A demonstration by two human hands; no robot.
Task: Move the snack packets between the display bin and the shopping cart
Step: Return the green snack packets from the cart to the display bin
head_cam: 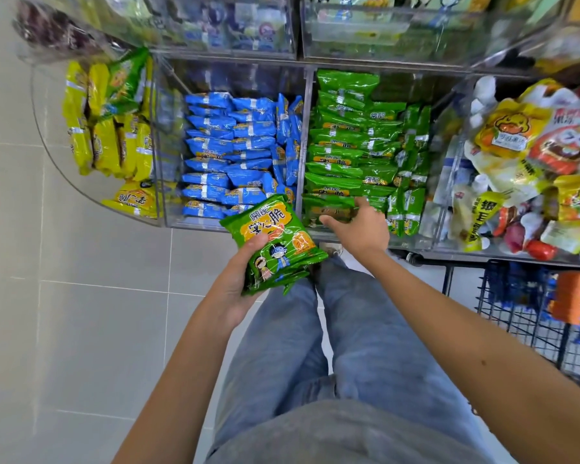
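My left hand (240,279) grips a small stack of green snack packets (275,244) in front of the clear display bin (302,209). My right hand (357,227) reaches over the bin's front edge, its thumb and fingers closed around one green packet (332,212) at the front of the green compartment. That compartment holds several rows of green packets (355,145). The black wire shopping cart (529,316) stands at the lower right, holding blue and orange packets (575,298).
Blue packets (235,152) fill the compartment left of the green one, and yellow packets (108,135) fill the curved end bin. Mixed pouches (523,169) lie in the right compartment. Upper shelves hold more goods. Grey tiled floor (81,296) lies to the left.
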